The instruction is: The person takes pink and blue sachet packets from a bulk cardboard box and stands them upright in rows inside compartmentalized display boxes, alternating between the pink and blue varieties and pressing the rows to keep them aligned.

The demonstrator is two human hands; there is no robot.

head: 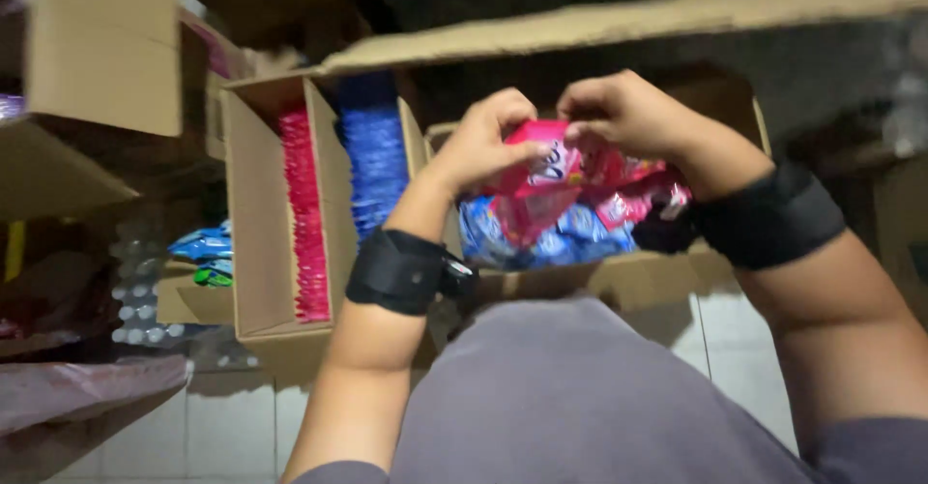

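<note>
My left hand (480, 144) and my right hand (623, 112) both pinch the top edge of a pink snack packet (537, 176), held above an open cardboard box (628, 276). Inside that box lie several blue packets (570, 233) and more pink packets (638, 189). Each wrist wears a black band. My grey-clad knee fills the bottom of the view.
To the left stands another open carton (256, 252) with a row of pink packets (304, 213) and a row of blue packets (375, 150) on edge. More boxes (101, 44) and small bottles (140, 281) crowd the far left. White floor tiles (227, 431) show below.
</note>
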